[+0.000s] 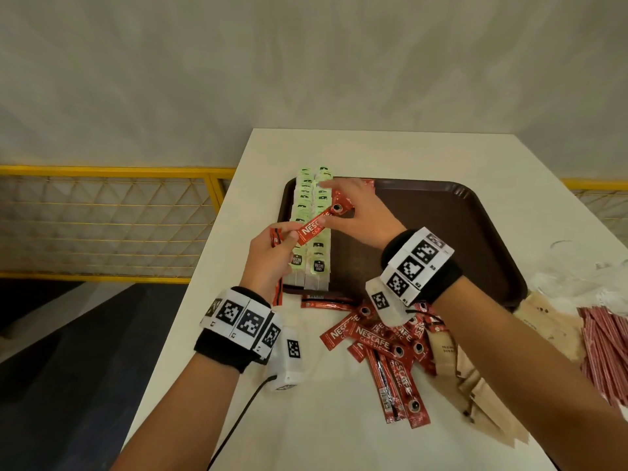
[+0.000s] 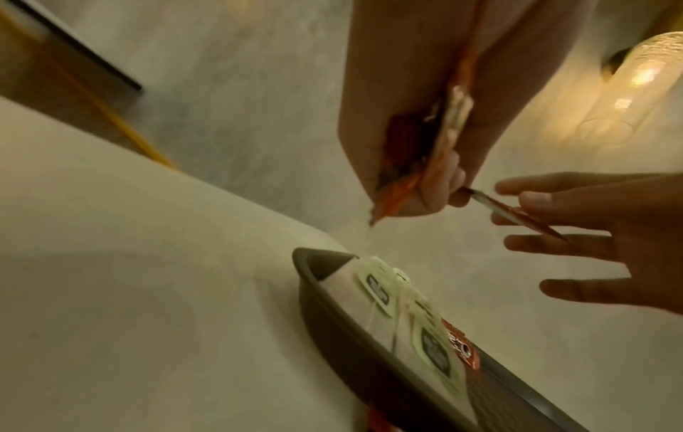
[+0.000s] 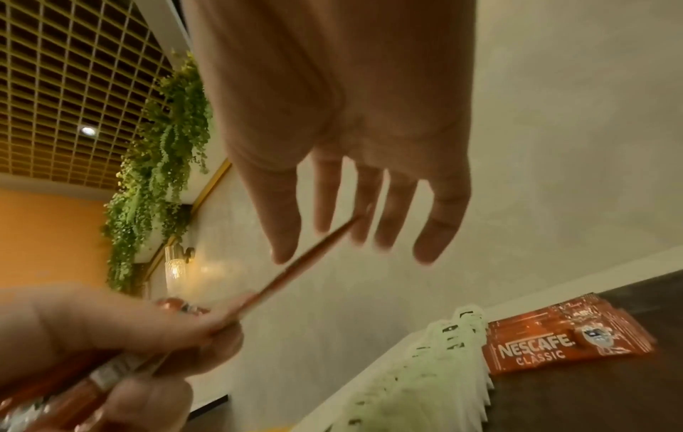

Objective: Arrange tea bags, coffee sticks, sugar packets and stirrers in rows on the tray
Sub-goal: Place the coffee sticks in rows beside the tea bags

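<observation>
Red foil coffee stick (image 1: 316, 224), light and bendy, is pinched at both ends: left hand (image 1: 272, 256) at 8 o'clock, right hand (image 1: 356, 212) at 2 o'clock, its other fingers spread.

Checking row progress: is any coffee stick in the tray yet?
Yes: a coffee stick lies in the tray, beside the tea bags.
</observation>
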